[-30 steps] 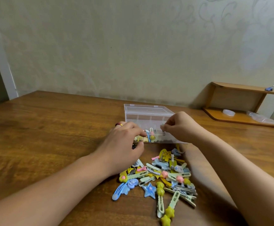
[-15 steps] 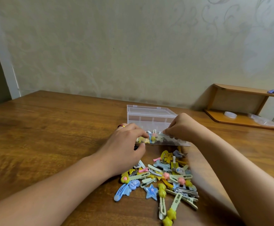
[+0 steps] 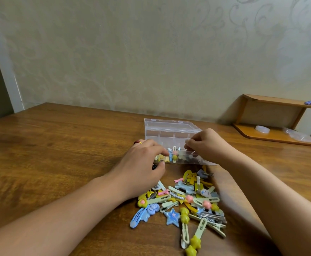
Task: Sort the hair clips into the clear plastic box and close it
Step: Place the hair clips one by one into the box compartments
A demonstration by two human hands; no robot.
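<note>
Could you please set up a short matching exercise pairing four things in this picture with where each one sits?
Things:
1. blue star clip
2. clear plastic box
3. roll of tape
4. left hand

Places:
A. on the small wooden shelf at the right
B. in the loose pile on the table
C. at the box's near left corner
D. behind the pile, lid up

Pairs: 1-B, 2-D, 3-A, 4-C

Both forearms reached in from 6 o'clock toward 12. The left hand (image 3: 141,163) lay knuckles up, fingers curled, thumb tucked beneath. At its 2 o'clock, the right hand (image 3: 208,145) was curled, fingertips pinched together.
</note>
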